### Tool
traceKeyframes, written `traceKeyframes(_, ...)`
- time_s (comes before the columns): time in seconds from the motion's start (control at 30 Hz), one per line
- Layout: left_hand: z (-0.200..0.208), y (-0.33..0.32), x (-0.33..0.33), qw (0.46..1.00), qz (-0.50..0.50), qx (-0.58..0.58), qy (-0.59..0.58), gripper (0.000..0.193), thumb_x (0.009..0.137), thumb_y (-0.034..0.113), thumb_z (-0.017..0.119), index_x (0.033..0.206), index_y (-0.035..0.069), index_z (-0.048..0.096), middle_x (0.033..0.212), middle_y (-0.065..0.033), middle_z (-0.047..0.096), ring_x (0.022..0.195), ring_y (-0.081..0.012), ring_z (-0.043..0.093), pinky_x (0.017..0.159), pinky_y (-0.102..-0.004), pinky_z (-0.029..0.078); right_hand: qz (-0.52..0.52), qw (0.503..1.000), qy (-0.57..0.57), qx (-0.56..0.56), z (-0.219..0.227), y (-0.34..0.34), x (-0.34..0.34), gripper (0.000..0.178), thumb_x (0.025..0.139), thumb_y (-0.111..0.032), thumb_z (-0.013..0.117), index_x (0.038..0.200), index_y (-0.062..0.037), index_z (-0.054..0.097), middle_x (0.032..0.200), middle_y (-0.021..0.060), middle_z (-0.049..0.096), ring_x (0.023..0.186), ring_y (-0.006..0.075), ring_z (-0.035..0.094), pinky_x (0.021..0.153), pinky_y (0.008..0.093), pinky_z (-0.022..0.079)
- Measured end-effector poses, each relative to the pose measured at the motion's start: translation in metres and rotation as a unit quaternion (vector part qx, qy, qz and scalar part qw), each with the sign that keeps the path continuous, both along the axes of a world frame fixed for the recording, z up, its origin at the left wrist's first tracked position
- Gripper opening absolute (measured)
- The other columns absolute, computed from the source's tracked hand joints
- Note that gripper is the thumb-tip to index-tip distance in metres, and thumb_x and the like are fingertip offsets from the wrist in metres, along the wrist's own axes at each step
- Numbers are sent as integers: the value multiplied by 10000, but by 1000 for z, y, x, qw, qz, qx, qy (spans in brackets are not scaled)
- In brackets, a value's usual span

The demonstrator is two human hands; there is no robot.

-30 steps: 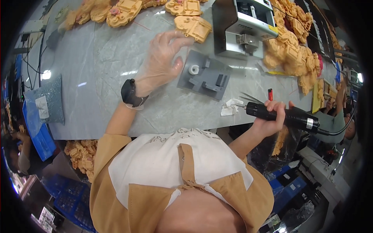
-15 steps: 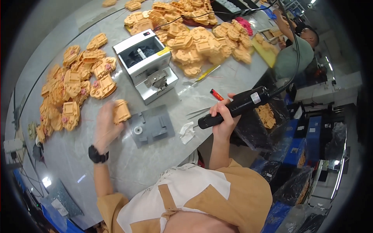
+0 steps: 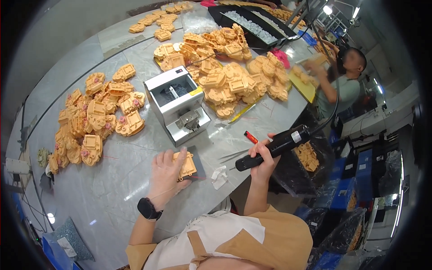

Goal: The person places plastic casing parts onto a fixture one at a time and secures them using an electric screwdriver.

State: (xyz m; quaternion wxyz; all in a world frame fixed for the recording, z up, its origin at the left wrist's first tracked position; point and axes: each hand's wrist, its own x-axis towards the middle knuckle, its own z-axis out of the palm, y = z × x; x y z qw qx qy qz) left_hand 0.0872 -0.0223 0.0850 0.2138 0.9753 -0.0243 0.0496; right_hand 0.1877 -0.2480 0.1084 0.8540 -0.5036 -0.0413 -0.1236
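Note:
My left hand (image 3: pixel 164 178), with a black watch on its wrist, grips an orange plastic housing (image 3: pixel 188 167) by its left side. The housing lies on the grey fixture plate (image 3: pixel 200 163), mostly covering it; whether it is fully seated I cannot tell. My right hand (image 3: pixel 264 164) is wrapped round a black electric screwdriver (image 3: pixel 281 145), its bit pointing left, apart from the housing. Just beyond the fixture stands a white and grey screw feeder (image 3: pixel 170 105). A crumpled white tissue (image 3: pixel 219 177) lies between the fixture and the screwdriver's tip.
Piles of orange housings lie left (image 3: pixel 95 114) and behind the feeder (image 3: pixel 234 83). Tweezers (image 3: pixel 234 155), a red marker (image 3: pixel 250 137) and a yellow-handled tool (image 3: pixel 242 113) lie at right. A cable runs from the screwdriver. A co-worker (image 3: pixel 344 85) sits at far right.
My left hand has brought the orange housing rightward onto the grey fixture. My right hand still holds the screwdriver, little changed. The whole view has shifted, showing more of the table's far end.

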Motion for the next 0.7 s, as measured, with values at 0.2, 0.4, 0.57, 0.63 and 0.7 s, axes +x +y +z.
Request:
traceKeyframes(0.2, -11, 8, -12, 997, 45, -58, 36, 885, 559, 300, 788, 1313, 94, 374, 1162, -144, 420, 1115, -330, 380, 930, -426, 322, 38, 998, -2, 41, 10, 21, -3, 458, 731, 57, 541, 1149, 3, 361, 644, 48, 466, 484, 144, 470, 518, 299, 434)
traceKeyframes(0.4, 11, -5, -44, 969, 234, 81, -23, 796, 604, 371, 765, 1254, 69, 416, 1191, -140, 436, 1041, -295, 435, 891, -397, 330, 9, 1000, -5, -27, 7, 26, 1, 519, 740, 4, 525, 1224, -15, 341, 633, 41, 448, 473, 135, 463, 502, 291, 417)
traceKeyframes(0.57, -11, 12, -33, 994, 108, 29, -2, 778, 633, 400, 740, 1265, 84, 414, 1286, -166, 379, 1160, -326, 375, 950, -511, 290, 85, 996, -40, -2, 7, 64, 4, 502, 739, 43, 533, 1201, -7, 346, 642, 55, 474, 484, 141, 466, 520, 299, 428)
traceKeyframes(0.63, -5, 14, -40, 996, 81, 20, -43, 817, 642, 394, 735, 1306, 74, 382, 1328, -176, 346, 1208, -344, 345, 984, -530, 270, 83, 993, -79, -27, 5, 77, 14, 512, 736, 32, 525, 1213, -16, 345, 648, 59, 467, 489, 145, 460, 525, 310, 424)
traceKeyframes(0.7, 5, 23, -55, 989, 130, -13, -75, 829, 657, 395, 727, 1331, 96, 348, 1326, -173, 342, 1216, -341, 336, 991, -540, 255, 86, 987, -136, -4, 10, 83, 23, 517, 742, 46, 541, 1211, 9, 325, 640, 58, 486, 480, 136, 464, 516, 288, 430)
